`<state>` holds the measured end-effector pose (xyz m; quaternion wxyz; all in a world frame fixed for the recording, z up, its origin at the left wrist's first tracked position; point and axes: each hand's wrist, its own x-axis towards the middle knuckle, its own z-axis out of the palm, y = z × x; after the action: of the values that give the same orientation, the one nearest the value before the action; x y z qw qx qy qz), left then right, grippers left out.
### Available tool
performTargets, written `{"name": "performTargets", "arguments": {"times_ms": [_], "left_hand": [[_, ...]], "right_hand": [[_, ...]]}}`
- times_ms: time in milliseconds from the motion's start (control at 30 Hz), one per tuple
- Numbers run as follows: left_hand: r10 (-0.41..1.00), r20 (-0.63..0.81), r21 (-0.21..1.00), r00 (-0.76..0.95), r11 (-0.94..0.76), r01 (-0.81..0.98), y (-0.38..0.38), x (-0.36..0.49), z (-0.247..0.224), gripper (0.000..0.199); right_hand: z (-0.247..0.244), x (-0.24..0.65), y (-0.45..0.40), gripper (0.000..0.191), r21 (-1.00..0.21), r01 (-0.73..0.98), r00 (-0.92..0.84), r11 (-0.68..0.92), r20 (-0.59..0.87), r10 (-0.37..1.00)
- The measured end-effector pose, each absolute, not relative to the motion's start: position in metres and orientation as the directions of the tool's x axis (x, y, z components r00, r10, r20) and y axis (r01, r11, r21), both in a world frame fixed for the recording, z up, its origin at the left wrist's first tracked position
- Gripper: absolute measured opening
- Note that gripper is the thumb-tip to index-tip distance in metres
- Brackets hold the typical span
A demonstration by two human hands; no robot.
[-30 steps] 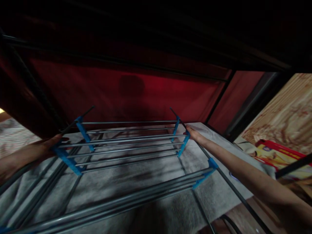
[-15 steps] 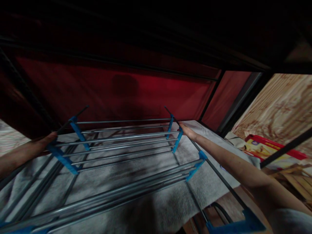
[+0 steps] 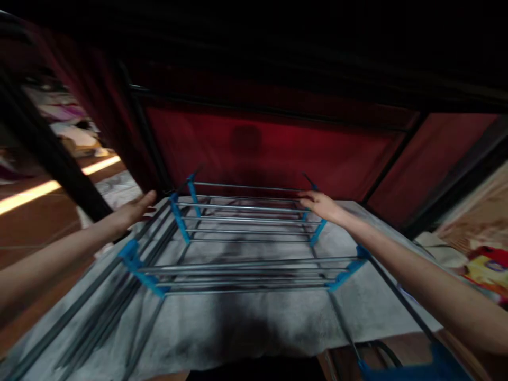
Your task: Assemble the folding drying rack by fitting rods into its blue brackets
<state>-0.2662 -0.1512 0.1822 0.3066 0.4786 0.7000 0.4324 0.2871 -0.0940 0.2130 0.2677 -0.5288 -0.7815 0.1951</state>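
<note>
A shoe-rack-like frame of grey metal tubes and blue plastic brackets lies on a grey cloth (image 3: 254,323) in front of me. My left hand (image 3: 135,211) is off the frame, left of a blue bracket (image 3: 179,218), its fingers stretched out and holding nothing. My right hand (image 3: 320,205) is over the far right side, by a blue bracket (image 3: 318,232), with fingers extended towards the left; whether they touch the tube is unclear. Nearer to me, crossbars (image 3: 246,264) run between a left bracket (image 3: 141,267) and a right bracket (image 3: 347,269).
Loose dark tubes (image 3: 107,301) lie along the cloth's left side. A red panel (image 3: 286,153) stands behind, with a dark post (image 3: 51,137) at left. A red-and-yellow package (image 3: 490,267) is at right. Another blue bracket (image 3: 413,365) shows at lower right.
My left hand has let go of the left side of the frame and moved off it. My right hand has loosened from its side pole. The view has turned left.
</note>
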Motion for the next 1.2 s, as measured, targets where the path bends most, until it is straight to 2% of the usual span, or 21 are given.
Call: {"name": "performTargets", "arguments": {"times_ms": [100,233,300,400,533,767,1200], "left_hand": [[0.928,-0.118,0.929,-0.353,0.229,0.291,-0.182,-0.254,0.18,0.073],[0.906,-0.251,0.958,-0.341,0.283,0.047,-0.224,-0.247,0.169,0.06],[0.904,-0.311,0.95,-0.292,0.308,-0.057,-0.245,-0.244,0.162,0.054],[0.915,-0.339,0.941,-0.219,0.324,-0.101,-0.267,-0.241,0.153,0.052],[0.92,-0.334,0.941,-0.207,0.314,-0.124,-0.273,-0.239,0.146,0.055],[0.941,-0.285,0.956,-0.183,0.265,-0.123,-0.273,-0.233,0.145,0.055],[0.951,-0.245,0.968,-0.186,0.231,-0.097,-0.273,-0.235,0.138,0.057]], "right_hand": [[0.207,0.226,-0.135,0.036,-0.523,0.588,-0.634,0.617,0.175,0.753],[0.187,0.16,-0.198,0.039,-0.404,0.52,-0.793,0.753,0.1,0.601],[0.175,0.138,-0.22,0.037,-0.367,0.533,-0.809,0.763,0.041,0.586],[0.159,0.12,-0.237,0.034,-0.283,0.595,-0.79,0.752,-0.035,0.612],[0.151,0.115,-0.243,0.032,-0.162,0.646,-0.759,0.746,-0.027,0.651],[0.158,0.115,-0.239,0.037,-0.15,0.666,-0.733,0.731,0.052,0.678],[0.154,0.114,-0.24,0.037,-0.085,0.66,-0.745,0.746,0.048,0.665]]}}
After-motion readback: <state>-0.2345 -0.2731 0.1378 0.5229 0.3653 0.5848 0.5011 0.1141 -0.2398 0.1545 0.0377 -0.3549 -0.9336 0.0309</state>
